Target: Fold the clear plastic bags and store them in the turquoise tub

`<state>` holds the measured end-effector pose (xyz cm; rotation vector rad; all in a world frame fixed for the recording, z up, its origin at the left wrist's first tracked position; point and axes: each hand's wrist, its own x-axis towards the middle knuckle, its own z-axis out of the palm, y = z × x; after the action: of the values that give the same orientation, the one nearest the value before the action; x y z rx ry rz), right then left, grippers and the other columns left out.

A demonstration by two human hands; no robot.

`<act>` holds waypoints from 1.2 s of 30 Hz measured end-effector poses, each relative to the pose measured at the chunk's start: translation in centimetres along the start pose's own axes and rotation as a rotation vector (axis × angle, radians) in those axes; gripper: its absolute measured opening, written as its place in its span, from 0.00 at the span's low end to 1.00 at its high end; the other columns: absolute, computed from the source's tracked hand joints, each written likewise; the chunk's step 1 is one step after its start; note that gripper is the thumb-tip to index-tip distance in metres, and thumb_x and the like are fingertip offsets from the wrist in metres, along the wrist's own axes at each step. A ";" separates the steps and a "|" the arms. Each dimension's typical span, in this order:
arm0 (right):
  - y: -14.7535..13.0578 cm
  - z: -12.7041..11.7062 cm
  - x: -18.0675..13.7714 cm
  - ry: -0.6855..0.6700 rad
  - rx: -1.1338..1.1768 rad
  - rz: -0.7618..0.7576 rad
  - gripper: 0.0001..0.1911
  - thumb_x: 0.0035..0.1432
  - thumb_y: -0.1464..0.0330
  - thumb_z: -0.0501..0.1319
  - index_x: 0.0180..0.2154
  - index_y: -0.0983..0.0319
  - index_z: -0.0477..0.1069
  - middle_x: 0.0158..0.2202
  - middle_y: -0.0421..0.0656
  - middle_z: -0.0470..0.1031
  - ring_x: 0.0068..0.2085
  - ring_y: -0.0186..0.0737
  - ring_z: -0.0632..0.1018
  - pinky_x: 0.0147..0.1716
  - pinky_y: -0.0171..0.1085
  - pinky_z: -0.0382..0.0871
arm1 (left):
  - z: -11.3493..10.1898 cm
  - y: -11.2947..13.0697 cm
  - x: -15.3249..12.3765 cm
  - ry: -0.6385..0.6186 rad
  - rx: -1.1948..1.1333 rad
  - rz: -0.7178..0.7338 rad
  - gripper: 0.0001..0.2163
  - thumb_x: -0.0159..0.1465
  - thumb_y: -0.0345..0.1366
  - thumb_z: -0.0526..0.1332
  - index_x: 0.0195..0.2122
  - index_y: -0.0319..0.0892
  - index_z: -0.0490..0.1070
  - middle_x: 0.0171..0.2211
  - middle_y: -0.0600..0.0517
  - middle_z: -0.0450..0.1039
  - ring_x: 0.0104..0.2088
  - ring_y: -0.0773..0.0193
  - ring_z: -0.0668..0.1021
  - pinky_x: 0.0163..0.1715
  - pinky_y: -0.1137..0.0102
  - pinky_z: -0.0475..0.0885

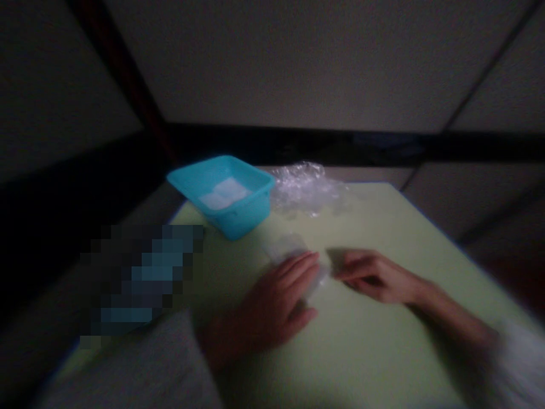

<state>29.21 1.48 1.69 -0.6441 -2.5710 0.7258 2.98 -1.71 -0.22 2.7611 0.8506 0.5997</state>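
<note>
The left hand (276,298) lies palm down over a small clear plastic sheet or bag (287,245), its fingers stretched out side by side and the thumb standing apart below them; it presses or rests on the film rather than gripping it. The right hand (372,275) is half closed, its fingers curled and the tips drawn together just beside the right edge of that plastic; blur leaves it unclear whether they have hold of the edge. The plastic lies on a yellow-green tabletop (383,346) with a blue rim, its middle hidden under the left fingers. Beyond the left hand, at the table's far left, stands a turquoise plastic basket (251,218) with flat white pieces (225,192) inside, too blurred to name closely. Just right of the basket sits a crumpled heap of shiny clear plastic (309,187); whether the two touch cannot be told. A pixelated patch (157,272) masks whatever is at the table's left edge. A light sleeve (162,363) covers the left forearm, and pale wall panels (298,74) rise behind the table.
</note>
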 end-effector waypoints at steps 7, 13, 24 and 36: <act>0.1 0.1 0.2 -0.068 -0.067 0.007 0.14 0.59 0.77 0.53 0.42 0.65 0.74 0.29 0.43 0.67 0.30 0.36 0.68 0.29 0.35 0.60 | 0.1 -0.2 0.4 -0.206 -0.049 0.023 0.35 0.63 0.50 0.57 0.65 0.36 0.47 0.66 0.42 0.46 0.66 0.54 0.51 0.64 0.59 0.49; -0.5 0.1 0.5 -0.085 -0.126 -0.007 0.13 0.59 0.78 0.52 0.39 0.65 0.74 0.28 0.42 0.65 0.29 0.35 0.67 0.29 0.35 0.58 | -0.1 0.0 0.6 -0.273 -0.044 0.016 0.37 0.62 0.53 0.56 0.65 0.36 0.47 0.66 0.41 0.45 0.66 0.53 0.51 0.64 0.58 0.48; -0.7 0.0 0.7 -0.103 -0.106 0.035 0.14 0.59 0.78 0.52 0.40 0.64 0.74 0.28 0.41 0.67 0.30 0.35 0.68 0.30 0.35 0.60 | -0.4 -0.2 0.3 -0.298 -0.064 0.040 0.38 0.62 0.54 0.56 0.66 0.38 0.44 0.67 0.44 0.42 0.66 0.55 0.50 0.65 0.60 0.46; 0.7 1.1 0.1 0.029 -0.003 -0.010 0.15 0.60 0.75 0.52 0.45 0.64 0.74 0.28 0.42 0.66 0.29 0.36 0.68 0.28 0.35 0.59 | -0.7 -0.1 0.1 -0.314 -0.061 0.035 0.37 0.62 0.53 0.57 0.66 0.38 0.46 0.67 0.43 0.44 0.66 0.54 0.51 0.64 0.59 0.47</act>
<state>28.81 1.65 0.46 -0.6373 -2.5473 0.7048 2.71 -1.46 0.41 2.7175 0.7017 0.1837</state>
